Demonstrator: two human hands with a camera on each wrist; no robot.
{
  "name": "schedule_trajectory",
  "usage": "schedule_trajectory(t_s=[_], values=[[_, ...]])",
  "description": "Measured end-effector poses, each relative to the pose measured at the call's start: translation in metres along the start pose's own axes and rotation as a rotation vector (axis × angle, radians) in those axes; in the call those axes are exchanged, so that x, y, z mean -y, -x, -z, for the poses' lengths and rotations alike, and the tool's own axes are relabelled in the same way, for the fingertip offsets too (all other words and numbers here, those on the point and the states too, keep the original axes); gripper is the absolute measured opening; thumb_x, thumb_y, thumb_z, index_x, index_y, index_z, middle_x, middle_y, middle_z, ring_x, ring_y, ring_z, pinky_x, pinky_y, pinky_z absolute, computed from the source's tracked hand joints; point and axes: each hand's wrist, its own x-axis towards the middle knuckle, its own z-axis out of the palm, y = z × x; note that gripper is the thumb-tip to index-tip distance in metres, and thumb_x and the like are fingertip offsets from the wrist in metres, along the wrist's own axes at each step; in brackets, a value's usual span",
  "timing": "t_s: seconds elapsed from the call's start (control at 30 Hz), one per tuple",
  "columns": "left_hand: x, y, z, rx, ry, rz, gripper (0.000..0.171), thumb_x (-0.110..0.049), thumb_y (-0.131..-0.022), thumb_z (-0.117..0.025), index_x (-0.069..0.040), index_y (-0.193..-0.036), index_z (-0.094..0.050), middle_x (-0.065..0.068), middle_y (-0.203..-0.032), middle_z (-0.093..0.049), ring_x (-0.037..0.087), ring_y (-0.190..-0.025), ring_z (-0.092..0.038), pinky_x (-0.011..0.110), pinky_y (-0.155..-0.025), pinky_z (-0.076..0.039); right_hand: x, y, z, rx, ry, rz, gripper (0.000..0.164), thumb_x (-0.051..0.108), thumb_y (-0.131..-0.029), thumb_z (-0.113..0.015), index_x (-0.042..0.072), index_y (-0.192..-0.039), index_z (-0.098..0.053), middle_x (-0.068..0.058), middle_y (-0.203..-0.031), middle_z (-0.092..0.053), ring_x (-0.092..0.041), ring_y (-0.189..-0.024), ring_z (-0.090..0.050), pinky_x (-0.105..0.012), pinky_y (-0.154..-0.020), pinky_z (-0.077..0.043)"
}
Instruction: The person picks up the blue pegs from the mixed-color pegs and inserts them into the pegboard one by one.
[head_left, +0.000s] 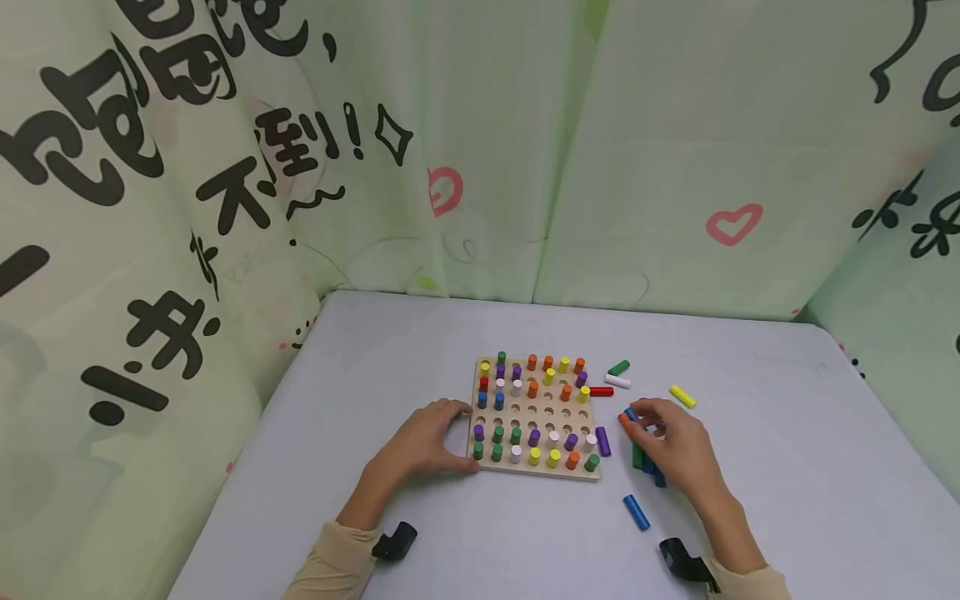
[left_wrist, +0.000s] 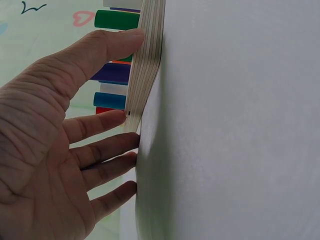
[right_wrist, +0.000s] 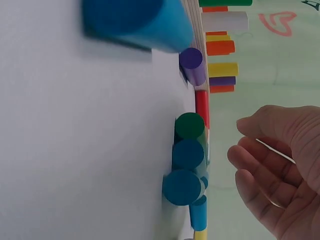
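Observation:
A wooden pegboard lies on the table, with coloured pegs standing in many of its holes. My left hand rests against its left side, thumb near the front corner. In the left wrist view the thumb touches the board's edge and the index fingertip meets it farther along; the other fingers are spread. My right hand hovers over a group of loose pegs, green and blue. Its fingers are loosely bent, with nothing between them in the right wrist view. An orange peg shows beside the thumb.
Around the board's right side lie a purple peg, a red peg, a white peg, a green peg and a yellow peg. A blue peg lies nearer the front. Printed curtains surround the white table.

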Motion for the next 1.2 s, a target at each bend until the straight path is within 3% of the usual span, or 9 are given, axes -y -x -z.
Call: schedule_trajectory(t_s=[0.5, 1.2], values=[[0.002, 0.0, -0.001, 0.003, 0.016, -0.009, 0.082, -0.048, -0.072, -0.089, -0.012, -0.139, -0.057, 0.011, -0.142, -0.059, 0.032, -0.134, -0.053, 0.052, -0.114, -0.042, -0.007, -0.003, -0.002, 0.076, 0.049, -0.072, 0.035, 0.008, -0.091, -0.075, -0.005, -0.122, -0.065, -0.023, -0.113, -0.07, -0.034, -0.095, -0.065, -0.054, -0.085, -0.059], [0.001, 0.0, -0.001, 0.0, 0.016, 0.011, 0.084, -0.051, -0.072, -0.088, -0.013, -0.14, -0.057, 0.01, -0.143, -0.059, 0.031, -0.134, -0.053, 0.052, -0.113, -0.043, -0.014, -0.014, -0.002, 0.15, 0.068, -0.133, 0.034, 0.006, -0.09, -0.073, -0.005, -0.121, -0.066, -0.023, -0.108, -0.07, -0.034, -0.094, -0.065, -0.056, -0.087, -0.057]])
